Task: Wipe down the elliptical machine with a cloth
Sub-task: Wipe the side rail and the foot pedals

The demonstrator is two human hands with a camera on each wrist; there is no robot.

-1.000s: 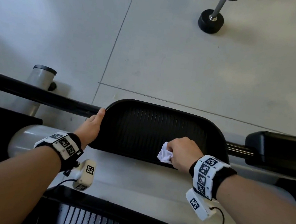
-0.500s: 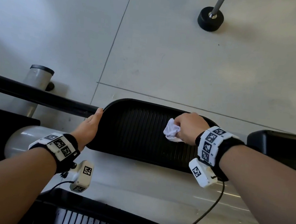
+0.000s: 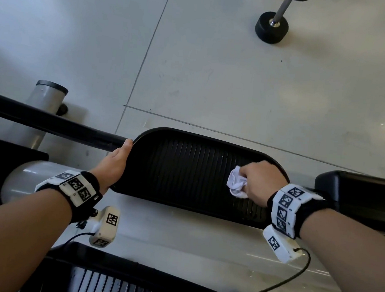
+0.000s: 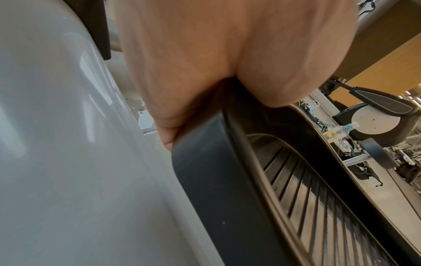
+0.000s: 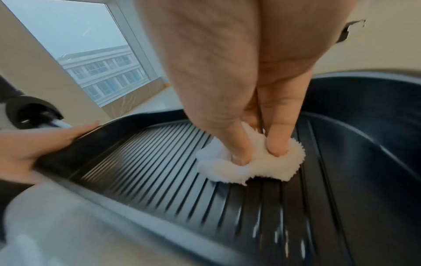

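The elliptical's black ribbed foot pedal (image 3: 184,168) lies across the middle of the head view. My left hand (image 3: 114,162) grips its left end, with the thumb over the rim (image 4: 198,162) and the fingers hidden below. My right hand (image 3: 254,182) pinches a crumpled white cloth (image 3: 236,185) and presses it onto the ribs near the pedal's right end. In the right wrist view the thumb and a finger dig into the cloth (image 5: 250,165) on the pedal floor (image 5: 159,162).
The grey machine housing (image 3: 178,234) runs below the pedal, and a second ribbed pedal (image 3: 114,284) is nearest me. A black bar (image 3: 48,120) leads off left past a grey tube (image 3: 42,108). A dumbbell (image 3: 272,27) lies on the floor beyond.
My right hand carried the cloth from the pedal's near edge up toward the far right rim, then back a little. The left hand kept its hold on the left end.
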